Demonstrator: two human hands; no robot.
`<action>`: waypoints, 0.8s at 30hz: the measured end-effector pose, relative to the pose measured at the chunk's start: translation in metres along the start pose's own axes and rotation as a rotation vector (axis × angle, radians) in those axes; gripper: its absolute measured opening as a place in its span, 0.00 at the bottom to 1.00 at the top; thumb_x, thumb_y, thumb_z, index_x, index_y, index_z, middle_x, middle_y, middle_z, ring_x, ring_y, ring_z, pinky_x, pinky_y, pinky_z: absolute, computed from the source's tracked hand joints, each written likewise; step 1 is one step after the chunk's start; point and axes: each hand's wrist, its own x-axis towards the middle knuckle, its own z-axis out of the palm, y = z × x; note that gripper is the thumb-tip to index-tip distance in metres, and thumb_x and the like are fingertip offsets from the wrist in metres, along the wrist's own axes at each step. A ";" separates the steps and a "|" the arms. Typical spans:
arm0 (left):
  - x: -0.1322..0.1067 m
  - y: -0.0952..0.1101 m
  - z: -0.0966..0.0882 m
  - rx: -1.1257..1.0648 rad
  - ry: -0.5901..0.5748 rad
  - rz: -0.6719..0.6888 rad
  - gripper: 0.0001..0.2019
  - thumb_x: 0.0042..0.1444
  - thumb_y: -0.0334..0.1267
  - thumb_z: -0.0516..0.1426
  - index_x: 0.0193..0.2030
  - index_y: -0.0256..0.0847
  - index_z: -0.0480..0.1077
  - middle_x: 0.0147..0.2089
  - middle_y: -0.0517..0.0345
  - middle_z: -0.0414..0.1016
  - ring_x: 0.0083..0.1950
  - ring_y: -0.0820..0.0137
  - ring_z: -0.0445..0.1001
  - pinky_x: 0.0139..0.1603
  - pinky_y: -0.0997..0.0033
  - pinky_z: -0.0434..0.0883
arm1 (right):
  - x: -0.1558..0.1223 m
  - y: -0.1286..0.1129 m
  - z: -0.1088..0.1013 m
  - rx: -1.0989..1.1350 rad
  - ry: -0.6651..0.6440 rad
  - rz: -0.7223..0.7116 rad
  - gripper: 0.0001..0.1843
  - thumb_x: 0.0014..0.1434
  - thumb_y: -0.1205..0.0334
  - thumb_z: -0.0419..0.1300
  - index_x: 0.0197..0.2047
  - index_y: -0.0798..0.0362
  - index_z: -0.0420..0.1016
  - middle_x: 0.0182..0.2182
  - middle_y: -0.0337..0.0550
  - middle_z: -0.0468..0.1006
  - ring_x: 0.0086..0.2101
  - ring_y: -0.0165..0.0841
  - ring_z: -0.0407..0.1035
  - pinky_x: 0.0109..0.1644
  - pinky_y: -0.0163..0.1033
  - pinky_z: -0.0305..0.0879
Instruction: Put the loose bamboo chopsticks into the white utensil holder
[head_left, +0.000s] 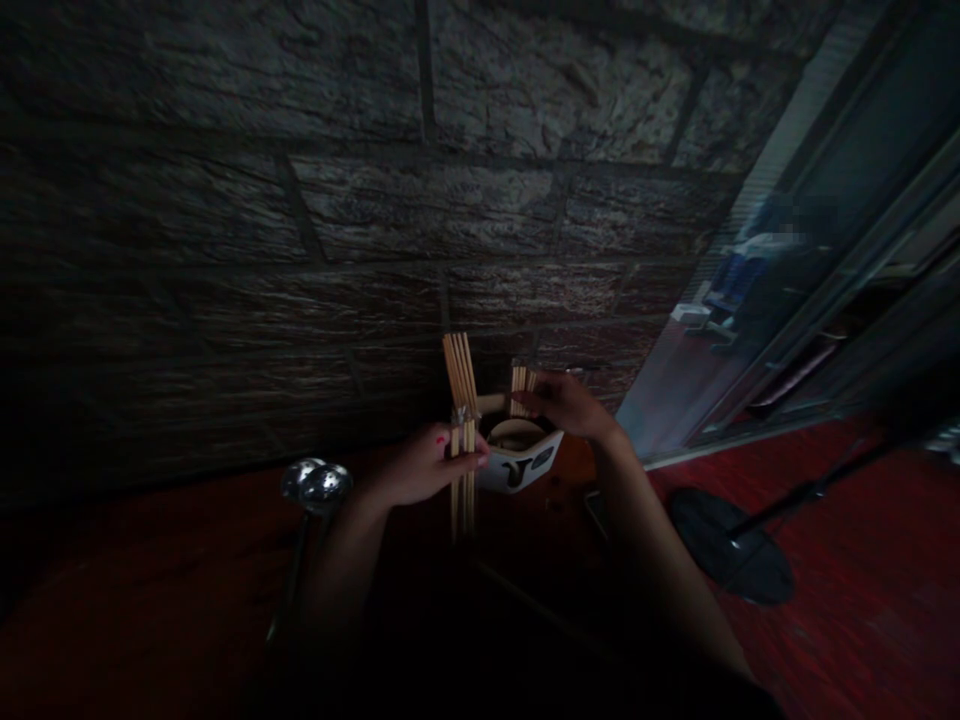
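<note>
My left hand (pixel 424 465) is closed round a bundle of wooden chopsticks (pixel 460 385), held upright in front of the dark stone wall. My right hand (pixel 566 403) is closed on a few more chopsticks (pixel 519 390) that stand in a small white holder with a black pattern (pixel 525 462). The holder sits between my two hands on a red-brown surface. The scene is very dim.
Two metal ladles (pixel 319 483) lie at the left of my left hand. A black round stand base with a pole (pixel 731 550) rests on the red floor at the right. Glass door panels (pixel 795 300) run along the right side.
</note>
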 end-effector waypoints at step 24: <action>0.004 -0.013 0.003 -0.017 -0.049 -0.072 0.09 0.55 0.40 0.59 0.40 0.37 0.73 0.38 0.55 0.79 0.41 0.66 0.76 0.44 0.67 0.71 | 0.000 0.001 -0.002 -0.037 0.059 0.042 0.14 0.51 0.55 0.64 0.34 0.57 0.77 0.26 0.42 0.79 0.27 0.31 0.70 0.30 0.33 0.62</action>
